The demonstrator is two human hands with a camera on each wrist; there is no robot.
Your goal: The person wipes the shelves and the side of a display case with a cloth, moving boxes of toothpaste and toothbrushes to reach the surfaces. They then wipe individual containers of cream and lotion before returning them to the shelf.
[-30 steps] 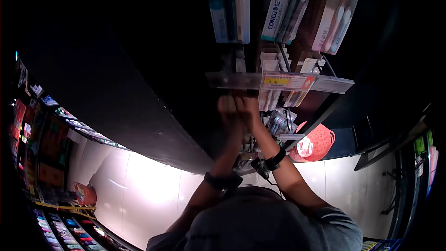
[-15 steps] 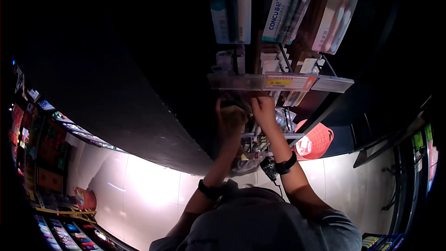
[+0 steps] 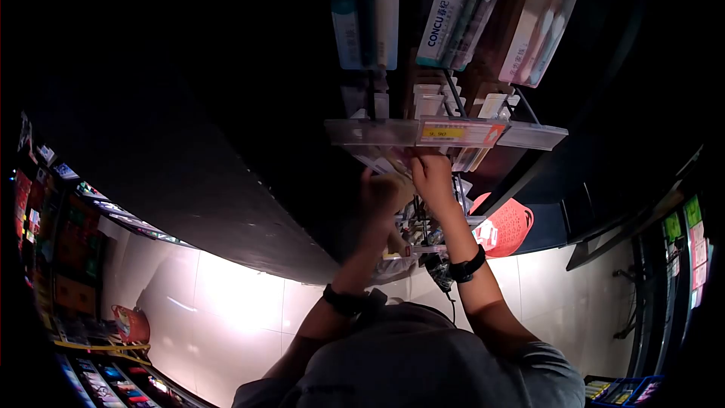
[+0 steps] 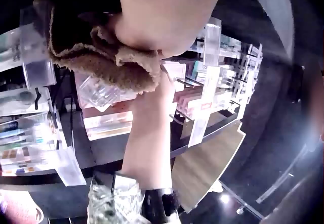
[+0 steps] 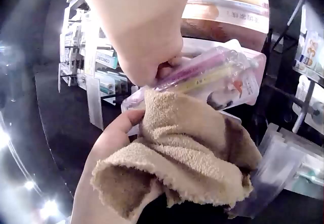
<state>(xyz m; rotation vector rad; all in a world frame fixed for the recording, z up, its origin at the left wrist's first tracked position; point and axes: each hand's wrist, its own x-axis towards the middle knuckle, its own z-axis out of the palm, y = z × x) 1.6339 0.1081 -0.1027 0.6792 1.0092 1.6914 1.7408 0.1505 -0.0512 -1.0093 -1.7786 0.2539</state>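
Observation:
My left hand (image 3: 384, 190) grips a bunched brown cloth (image 5: 187, 153) just under the shelf rail; the cloth (image 4: 101, 64) fills its palm in the left wrist view. My right hand (image 3: 430, 174) is beside it on the right. In the right wrist view my right hand (image 5: 147, 37) pinches the end of a clear toothbrush pack (image 5: 212, 75) with pink and yellow handles. The cloth lies against the pack's near end. The same pack (image 4: 98, 92) shows behind the cloth in the left wrist view.
A clear price rail (image 3: 445, 134) with a yellow tag runs just above the hands. More toothbrush packs (image 3: 453, 15) hang on hooks over it. A pink basket (image 3: 506, 228) sits to the right, over a white tiled floor (image 3: 249, 295). Stocked shelves (image 3: 45, 219) line the far left.
The hands were together under the rail a second ago. The right hand has since shifted right onto the pack, and the left hand with the cloth has dropped slightly.

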